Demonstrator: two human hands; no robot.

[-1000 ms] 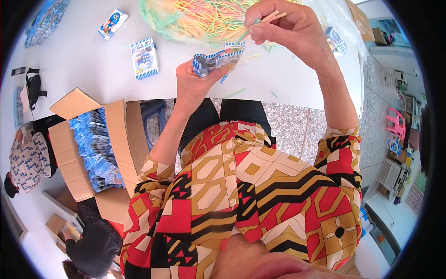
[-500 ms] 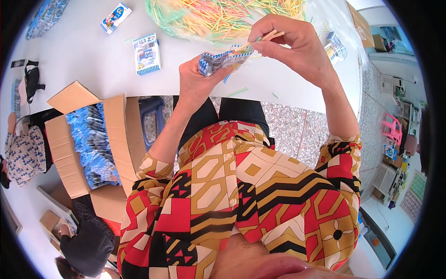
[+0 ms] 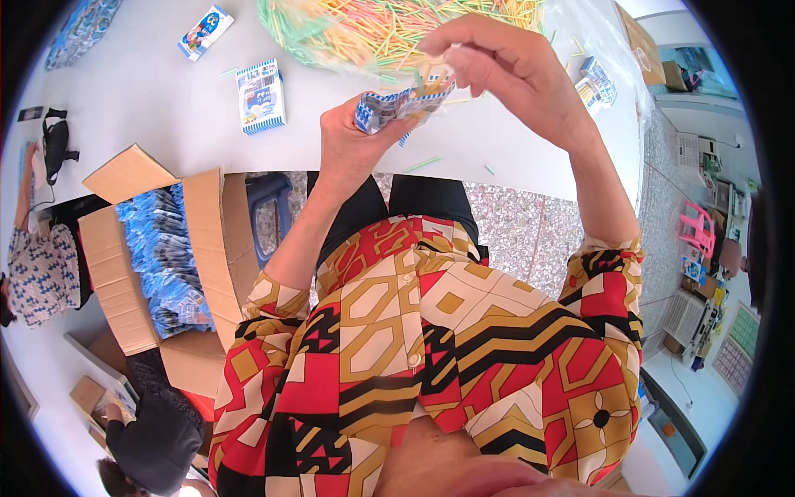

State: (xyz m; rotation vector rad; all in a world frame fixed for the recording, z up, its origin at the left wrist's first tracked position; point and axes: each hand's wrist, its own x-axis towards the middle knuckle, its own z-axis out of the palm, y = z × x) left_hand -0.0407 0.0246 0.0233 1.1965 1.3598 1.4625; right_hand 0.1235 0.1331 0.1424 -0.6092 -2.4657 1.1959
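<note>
My left hand (image 3: 352, 137) is closed on a small blue-and-white striped packet (image 3: 379, 114), held tilted above the table's near edge. Thin pastel sticks (image 3: 420, 81) stand in the packet's mouth. Just beyond that mouth hovers my right hand (image 3: 517, 79), slightly blurred, index finger stretched out and thumb apart from it; I see no stick between them. Behind my hands, a heap of pink, yellow and green sticks (image 3: 364, 29) lies in a clear plastic bag. Two loose green sticks, one longer (image 3: 424, 164) and one short (image 3: 490, 170), rest near the table edge.
On the table (image 3: 306, 83) are a striped box (image 3: 262, 98), a smaller blue-and-white box (image 3: 204, 33) and another holding sticks (image 3: 596, 89). An open cardboard carton (image 3: 209, 248) full of blue packets (image 3: 170, 257) stands at my left. Two people work beyond it.
The sticks that were in my right hand's fingers now stand in the packet. My right fingers have parted and shifted slightly left; my left hand stays put.
</note>
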